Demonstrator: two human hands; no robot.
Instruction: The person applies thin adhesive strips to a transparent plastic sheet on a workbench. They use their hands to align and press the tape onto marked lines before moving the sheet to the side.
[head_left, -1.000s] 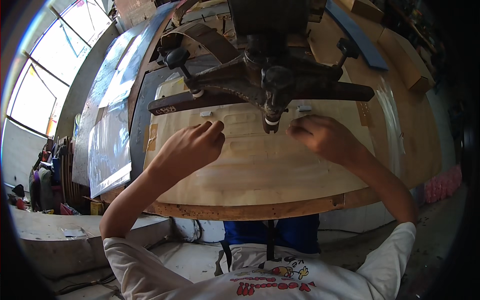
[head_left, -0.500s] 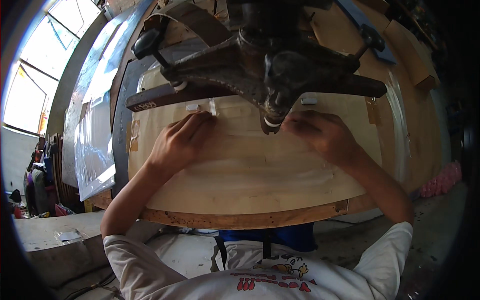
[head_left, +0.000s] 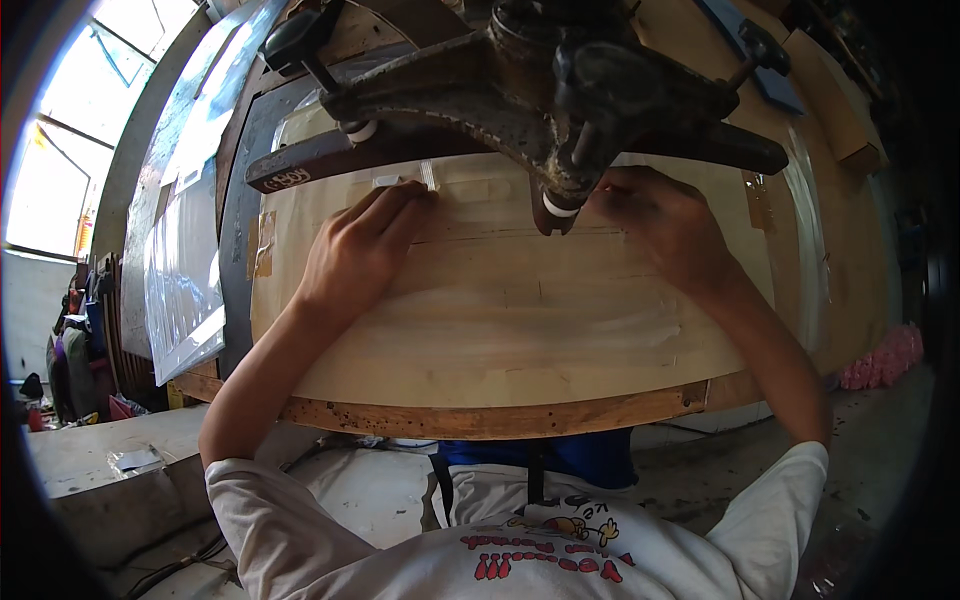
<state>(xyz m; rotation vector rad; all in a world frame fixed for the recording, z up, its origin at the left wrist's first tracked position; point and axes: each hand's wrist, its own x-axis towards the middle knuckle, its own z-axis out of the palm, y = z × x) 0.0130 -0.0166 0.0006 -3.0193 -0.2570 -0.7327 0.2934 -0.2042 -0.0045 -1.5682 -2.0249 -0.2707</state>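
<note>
My left hand (head_left: 360, 245) is over a pale, tan-covered board (head_left: 480, 375), its fingers bent and pressed together beside a narrow clear strip (head_left: 428, 175). A small white block (head_left: 386, 181) lies just beyond those fingers. My right hand (head_left: 665, 225) is on the other side, fingers curled close to the white-ringed foot of a dark metal frame (head_left: 480, 80). Its fingertips are blurred and partly behind that frame. A faint thin line runs across the board between both hands. Whatever either hand pinches is too thin or hidden to make out.
Over the board's far part stands the metal frame, with a dark bar (head_left: 320, 165) and black knobs (head_left: 768, 48). Brown tape (head_left: 262, 245) marks the left side. Clear plastic sheets (head_left: 185, 280) lie further left. A wooden edge (head_left: 500, 418) borders the front; a cardboard box (head_left: 835, 100) is far right.
The board and metal frame sit higher in the picture. My right hand has shifted a little right and away from me, now covering the right white block; my left hand stays beside the clear strip.
</note>
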